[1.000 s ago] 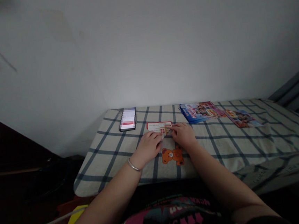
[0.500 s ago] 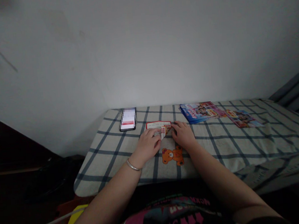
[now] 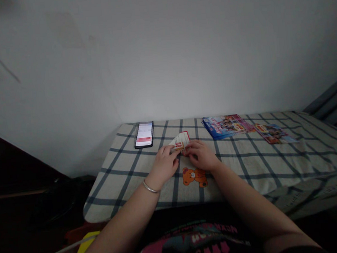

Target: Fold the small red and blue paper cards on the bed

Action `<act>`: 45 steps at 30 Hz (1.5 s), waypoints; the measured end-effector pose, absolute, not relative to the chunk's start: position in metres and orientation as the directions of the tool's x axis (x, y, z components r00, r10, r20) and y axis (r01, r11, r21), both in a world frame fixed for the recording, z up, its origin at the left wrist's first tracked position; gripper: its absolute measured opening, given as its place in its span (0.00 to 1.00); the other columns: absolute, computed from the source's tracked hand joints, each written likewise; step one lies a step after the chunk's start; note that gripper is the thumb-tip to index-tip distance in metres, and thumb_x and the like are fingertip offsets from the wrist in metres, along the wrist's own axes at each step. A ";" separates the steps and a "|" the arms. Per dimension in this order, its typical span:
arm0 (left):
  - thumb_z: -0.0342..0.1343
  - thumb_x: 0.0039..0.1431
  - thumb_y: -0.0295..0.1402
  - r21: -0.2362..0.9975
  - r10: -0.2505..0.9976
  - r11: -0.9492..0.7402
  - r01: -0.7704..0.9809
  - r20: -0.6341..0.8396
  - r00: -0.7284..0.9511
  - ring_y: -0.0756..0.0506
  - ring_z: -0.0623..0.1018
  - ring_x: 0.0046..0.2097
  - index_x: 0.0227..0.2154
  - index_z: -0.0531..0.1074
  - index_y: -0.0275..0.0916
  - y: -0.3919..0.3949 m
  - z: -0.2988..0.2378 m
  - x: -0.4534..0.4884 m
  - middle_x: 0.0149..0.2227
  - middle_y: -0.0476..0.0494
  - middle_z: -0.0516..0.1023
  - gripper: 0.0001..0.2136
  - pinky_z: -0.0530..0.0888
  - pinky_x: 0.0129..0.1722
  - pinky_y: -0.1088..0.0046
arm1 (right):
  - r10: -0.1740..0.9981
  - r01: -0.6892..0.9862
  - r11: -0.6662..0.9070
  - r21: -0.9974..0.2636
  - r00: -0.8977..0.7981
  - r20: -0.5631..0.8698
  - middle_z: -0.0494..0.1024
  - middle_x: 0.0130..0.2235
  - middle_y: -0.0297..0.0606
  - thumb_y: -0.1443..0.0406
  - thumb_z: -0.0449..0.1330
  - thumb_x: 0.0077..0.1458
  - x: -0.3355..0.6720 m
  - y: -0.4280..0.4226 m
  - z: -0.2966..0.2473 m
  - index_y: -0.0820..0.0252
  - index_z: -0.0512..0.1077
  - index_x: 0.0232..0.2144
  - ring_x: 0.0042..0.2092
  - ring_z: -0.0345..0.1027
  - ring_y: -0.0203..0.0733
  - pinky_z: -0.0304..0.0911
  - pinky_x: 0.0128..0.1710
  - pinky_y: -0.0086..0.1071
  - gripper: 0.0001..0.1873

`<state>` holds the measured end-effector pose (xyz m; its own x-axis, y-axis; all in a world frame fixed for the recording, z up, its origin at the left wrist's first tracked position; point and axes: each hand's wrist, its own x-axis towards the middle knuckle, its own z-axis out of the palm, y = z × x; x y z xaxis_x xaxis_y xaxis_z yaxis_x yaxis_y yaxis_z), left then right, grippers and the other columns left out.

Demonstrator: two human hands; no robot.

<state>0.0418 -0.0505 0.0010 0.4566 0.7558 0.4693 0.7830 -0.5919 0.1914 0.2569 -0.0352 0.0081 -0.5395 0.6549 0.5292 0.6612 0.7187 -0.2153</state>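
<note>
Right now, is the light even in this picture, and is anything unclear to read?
Head view: uneven, dim light, with the wall brighter in the middle and the far left below it nearly black; head view: phone partly pixelated; head view: left hand and right hand clearly outlined, but small print on the paper unreadable.

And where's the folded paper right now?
In the head view, the folded paper is between the left hand and right hand, beyond the printed bear and right of the phone.
</note>
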 end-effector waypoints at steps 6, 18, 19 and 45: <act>0.53 0.59 0.28 0.193 0.749 -0.615 0.764 0.445 0.490 0.40 0.68 0.55 0.52 0.70 0.41 -0.052 0.002 0.042 0.54 0.39 0.69 0.18 0.67 0.58 0.56 | 0.643 0.625 0.742 -0.243 -0.558 0.524 0.77 0.42 0.39 0.70 0.59 0.53 0.256 -0.036 0.008 0.55 0.79 0.36 0.46 0.68 0.44 0.64 0.50 0.40 0.11; 0.54 0.60 0.29 0.180 0.728 -0.657 0.732 0.401 0.556 0.39 0.66 0.59 0.58 0.65 0.43 -0.054 0.003 0.045 0.59 0.38 0.64 0.22 0.65 0.60 0.54 | 0.878 0.894 0.319 -0.316 -0.153 0.454 0.78 0.46 0.47 0.69 0.55 0.55 0.266 -0.024 -0.003 0.65 0.73 0.47 0.50 0.68 0.49 0.61 0.54 0.42 0.17; 0.54 0.60 0.29 0.183 0.731 -0.656 0.732 0.397 0.556 0.39 0.66 0.59 0.58 0.65 0.43 -0.055 0.003 0.045 0.59 0.38 0.64 0.23 0.66 0.60 0.53 | 0.884 0.900 0.304 -0.313 -0.145 0.444 0.77 0.47 0.48 0.68 0.55 0.55 0.265 -0.025 -0.003 0.65 0.72 0.48 0.50 0.68 0.49 0.61 0.54 0.42 0.17; 0.60 0.56 0.41 0.157 0.777 -0.570 0.806 0.422 0.467 0.37 0.68 0.56 0.53 0.66 0.41 -0.057 0.008 0.051 0.54 0.38 0.70 0.23 0.64 0.57 0.54 | 0.725 0.656 0.679 -0.330 -0.526 0.445 0.80 0.42 0.38 0.72 0.55 0.53 0.256 -0.038 0.007 0.57 0.76 0.41 0.46 0.72 0.43 0.66 0.49 0.37 0.15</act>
